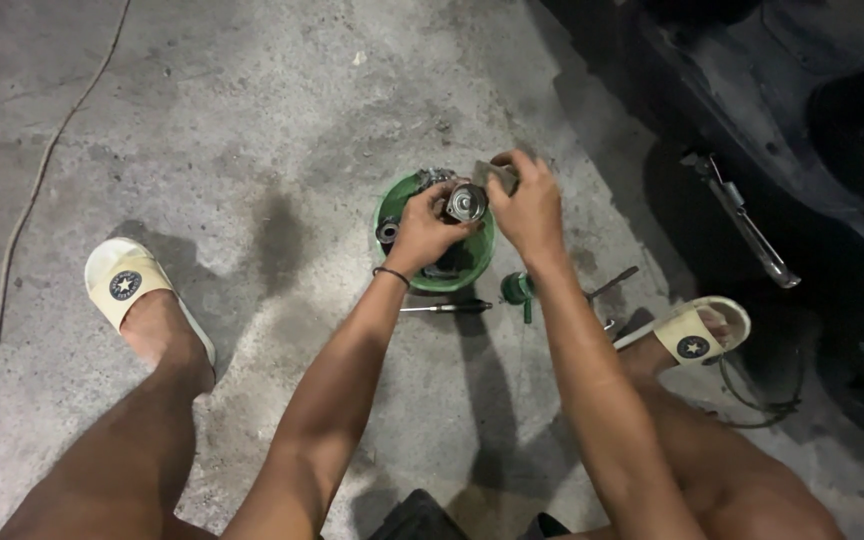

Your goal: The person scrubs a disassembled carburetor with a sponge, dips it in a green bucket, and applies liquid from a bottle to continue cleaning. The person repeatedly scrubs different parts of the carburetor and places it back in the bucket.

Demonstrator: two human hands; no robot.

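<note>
The fingers of the left hand curl tightly around a small metal engine part, a rounded, greasy grey casting with a circular opening facing up. The fingers of the right hand are bent and pinched on a small flat greyish piece held against the top of that part; whether it is cloth or abrasive paper cannot be told. A thin dark band circles the left wrist.

Both hands work directly above a round green plastic bowl, smooth-walled, which stands on the floor and holds dark liquid and more dull metal pieces. Just in front of the bowl lies a slim screwdriver with a shiny shaft, and beside it a small green cylindrical object. A second thin metal tool rests near the right foot.

The floor is rough, mottled grey concrete with dark damp stains. The feet wear pale rubber slide sandals with round dark emblems. At the right edge stands a black vehicle body with a chrome rod.
</note>
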